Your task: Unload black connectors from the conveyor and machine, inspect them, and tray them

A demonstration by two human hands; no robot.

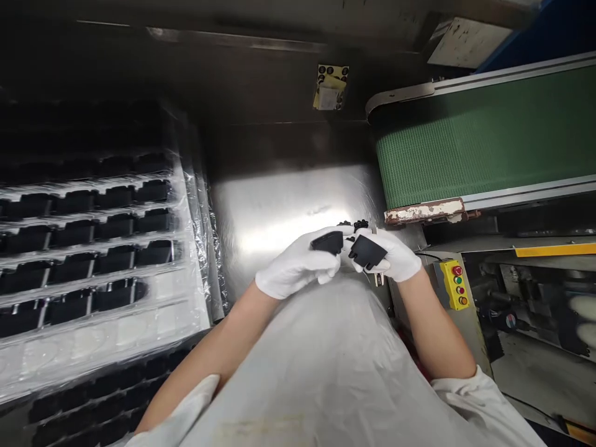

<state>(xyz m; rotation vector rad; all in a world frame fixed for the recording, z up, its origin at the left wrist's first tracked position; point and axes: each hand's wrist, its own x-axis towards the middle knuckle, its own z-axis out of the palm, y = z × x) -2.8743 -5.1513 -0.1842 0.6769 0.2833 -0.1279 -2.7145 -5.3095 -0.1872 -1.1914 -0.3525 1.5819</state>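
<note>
A clear tray at the left holds black pieces in rows: three show in the nearest row, four in each of the next two, and at least four in the row behind those; farther back the rows sink into shadow and cannot be counted. Pocket outlines run along its near edge. Several plastic edges lie one over another at its right side, too tangled to number. Below it, at the bottom left, a dim group of more black pieces stands in rows, their count unclear. Two white-gloved hands meet over the near end of the steel table, to the right of the tray. The left hand has its thumb and fingers closed around one black part; the right hand grips a second part in bent fingers, face showing. The two parts are side by side, close together; whether they touch cannot be told. Just beyond the fingertips are two small knobby black bits, partly hidden. One little pile of yellow stickers with black dots lies farther back, a pale slip on top. At the right are one green belt and one yellow box with four buttons: two red, one green, one orange.
</note>
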